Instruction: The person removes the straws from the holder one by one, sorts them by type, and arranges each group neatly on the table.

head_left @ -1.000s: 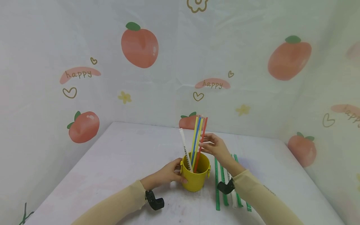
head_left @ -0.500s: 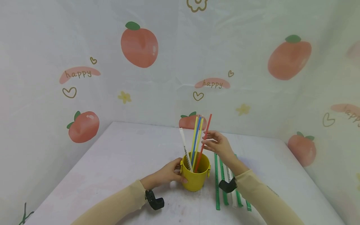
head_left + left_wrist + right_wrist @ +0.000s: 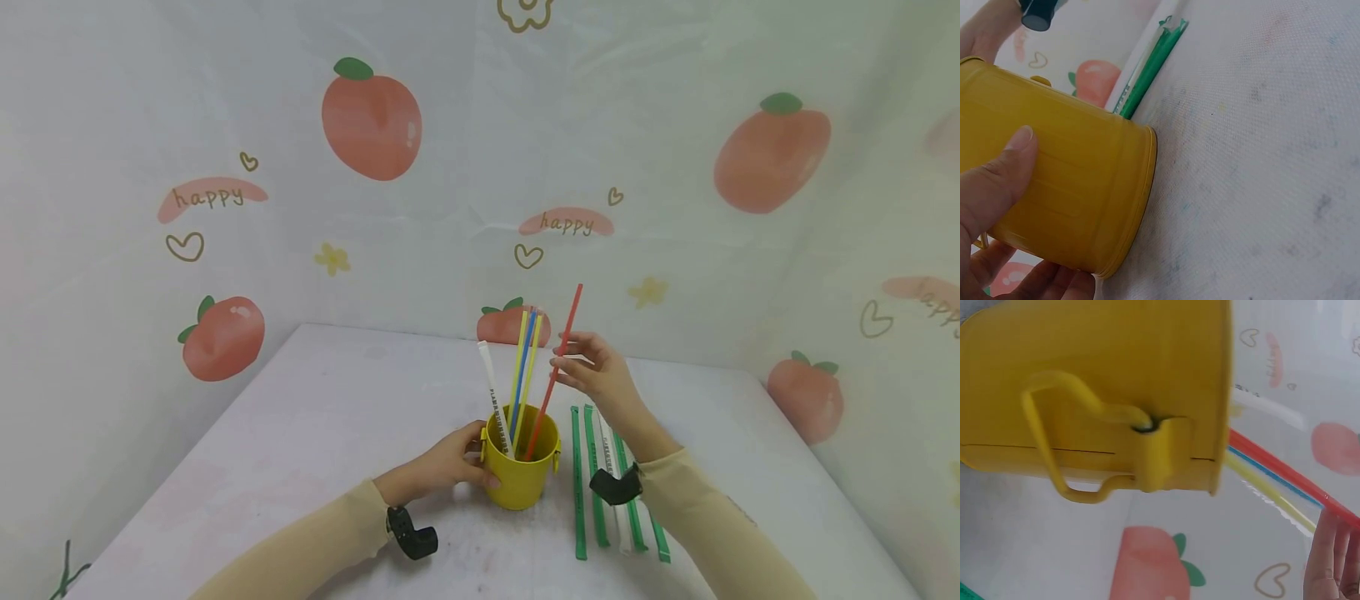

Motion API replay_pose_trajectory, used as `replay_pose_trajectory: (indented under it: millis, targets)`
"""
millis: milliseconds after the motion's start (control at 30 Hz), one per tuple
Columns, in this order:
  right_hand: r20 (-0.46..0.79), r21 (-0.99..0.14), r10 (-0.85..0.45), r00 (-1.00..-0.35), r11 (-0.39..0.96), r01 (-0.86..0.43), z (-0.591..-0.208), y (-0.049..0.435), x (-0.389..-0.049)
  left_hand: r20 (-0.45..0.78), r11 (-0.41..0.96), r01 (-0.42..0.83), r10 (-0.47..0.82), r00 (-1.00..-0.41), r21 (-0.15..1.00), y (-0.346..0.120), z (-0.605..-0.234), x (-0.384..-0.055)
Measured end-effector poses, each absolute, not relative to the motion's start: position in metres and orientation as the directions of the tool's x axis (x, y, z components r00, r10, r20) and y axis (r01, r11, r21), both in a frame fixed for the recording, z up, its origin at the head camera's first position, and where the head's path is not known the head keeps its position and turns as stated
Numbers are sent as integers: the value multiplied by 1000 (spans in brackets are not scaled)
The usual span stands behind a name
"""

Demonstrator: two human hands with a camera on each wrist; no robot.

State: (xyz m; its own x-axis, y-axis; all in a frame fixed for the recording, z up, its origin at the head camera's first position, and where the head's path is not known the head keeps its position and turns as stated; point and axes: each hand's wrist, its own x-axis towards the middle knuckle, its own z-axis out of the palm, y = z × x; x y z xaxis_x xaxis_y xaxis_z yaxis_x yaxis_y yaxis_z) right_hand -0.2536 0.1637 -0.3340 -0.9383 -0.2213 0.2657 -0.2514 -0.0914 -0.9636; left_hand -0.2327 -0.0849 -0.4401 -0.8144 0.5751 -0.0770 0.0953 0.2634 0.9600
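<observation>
A yellow metal bucket [image 3: 517, 483] stands on the table, and my left hand [image 3: 448, 462] grips its left side. The left wrist view shows that thumb [image 3: 1004, 169] across the bucket wall, fingers under the far side. My right hand [image 3: 596, 371] pinches a red straw [image 3: 566, 329] partway up, above and right of the bucket. The straw leans right, its lower end still inside the rim. Two yellow straws [image 3: 521, 350], a blue straw [image 3: 529, 337] and a white paper-wrapped straw [image 3: 489, 371] lean in the bucket. In the right wrist view, the bucket's side handle [image 3: 1044, 431] hangs close to the camera.
Right of the bucket, several green-and-white wrapped straws [image 3: 579, 492] lie side by side on the white table [image 3: 360, 392], partly under my right forearm. A white printed cloth [image 3: 435, 208] surrounds the table at the back and sides.
My right hand has moved up and right with the red straw, drawing it away from the other straws and partway out of the bucket. The left hand and bucket stay put.
</observation>
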Motion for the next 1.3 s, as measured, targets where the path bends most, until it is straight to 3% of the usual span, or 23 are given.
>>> replay_pose_trajectory:
  millis: [200,833,1300]
  targets:
    - [301,-952,-190,-934,-112,-284,-323,170,-251,-79,259,91,579,-812,962,-85,-439,-232]
    - [438,-835,-31,-898,-385,-394,-286,204,-246,-73,249,93,586,-807,964,-86,-439,-232]
    - [413,-859,-6,-911,-336,-387,-289,226,-240,-65,245,100,586,-808,964,-86,-441,-233]
